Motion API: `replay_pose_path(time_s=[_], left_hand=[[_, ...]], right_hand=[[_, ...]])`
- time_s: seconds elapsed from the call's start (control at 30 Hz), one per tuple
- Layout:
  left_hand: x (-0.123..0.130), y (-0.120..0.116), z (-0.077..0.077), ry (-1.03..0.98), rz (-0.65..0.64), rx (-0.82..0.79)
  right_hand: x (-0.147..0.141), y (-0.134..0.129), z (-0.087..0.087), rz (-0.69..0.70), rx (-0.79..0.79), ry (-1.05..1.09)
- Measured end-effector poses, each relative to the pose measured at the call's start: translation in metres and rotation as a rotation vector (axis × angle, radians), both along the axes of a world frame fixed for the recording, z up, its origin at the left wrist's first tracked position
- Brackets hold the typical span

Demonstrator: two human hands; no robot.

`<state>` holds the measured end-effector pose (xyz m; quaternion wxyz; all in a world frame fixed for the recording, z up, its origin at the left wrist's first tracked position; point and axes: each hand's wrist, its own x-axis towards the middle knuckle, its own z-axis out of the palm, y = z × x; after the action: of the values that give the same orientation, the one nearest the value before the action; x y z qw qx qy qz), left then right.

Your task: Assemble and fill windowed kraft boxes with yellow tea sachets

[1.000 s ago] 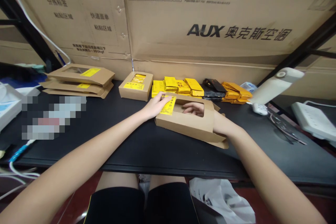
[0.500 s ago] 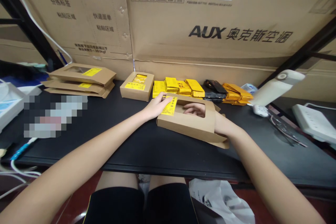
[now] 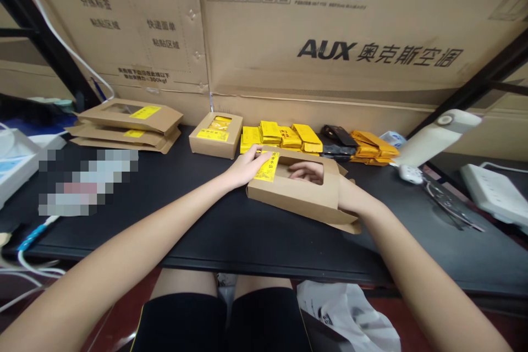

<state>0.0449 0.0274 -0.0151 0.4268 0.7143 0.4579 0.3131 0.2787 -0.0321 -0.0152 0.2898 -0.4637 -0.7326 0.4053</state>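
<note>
A brown cardboard box [image 3: 295, 195] with a cut-out window and a yellow label [image 3: 267, 167] lies on the black table in front of me. My left hand [image 3: 247, 168] grips its left end, thumb on top by the label and the other fingers at the far side. Through the open right end, my right hand [image 3: 307, 171] reaches inside. Its fingers show through the window, slightly bent and a little apart, with nothing visible in them. The end flaps stick out around the right wrist. Just behind the box sit several yellow packets [image 3: 284, 137].
A closed window box [image 3: 214, 143] with yellow packets inside stands behind left. Flattened boxes [image 3: 127, 121] are stacked farther left. Black packets [image 3: 338, 142], orange packets [image 3: 373, 147], a white bottle [image 3: 439, 135], glasses [image 3: 449, 209] and a power strip [image 3: 495, 192] lie rightward. A large carton [image 3: 330, 88] walls the back.
</note>
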Motion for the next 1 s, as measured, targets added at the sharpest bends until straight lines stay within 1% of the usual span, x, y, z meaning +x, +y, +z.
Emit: replay_pose_path(time_s=[0.13,0.4,0.57,0.77,0.87,1.0], left_hand=[[0.0,0.0,0.0,-0.005,0.003,-0.003],[0.0,-0.002,0.002,-0.006,-0.006,-0.002],[-0.001,-0.002,0.002,-0.008,-0.008,-0.005],[-0.002,-0.001,-0.001,0.012,-0.011,0.01],[-0.002,-0.001,-0.001,0.02,-0.015,0.014],[-0.001,-0.002,0.001,0.009,-0.024,0.03]], right_hand=[[-0.001,0.0,0.0,-0.004,-0.005,0.007],[0.003,0.004,-0.006,-0.003,0.007,-0.002],[-0.001,-0.001,0.0,-0.01,0.017,-0.03],[-0.005,-0.012,0.011,-0.001,0.059,-0.133],[-0.003,-0.015,0.013,0.02,0.066,-0.157],[-0.002,-0.015,0.012,0.01,0.091,-0.186]])
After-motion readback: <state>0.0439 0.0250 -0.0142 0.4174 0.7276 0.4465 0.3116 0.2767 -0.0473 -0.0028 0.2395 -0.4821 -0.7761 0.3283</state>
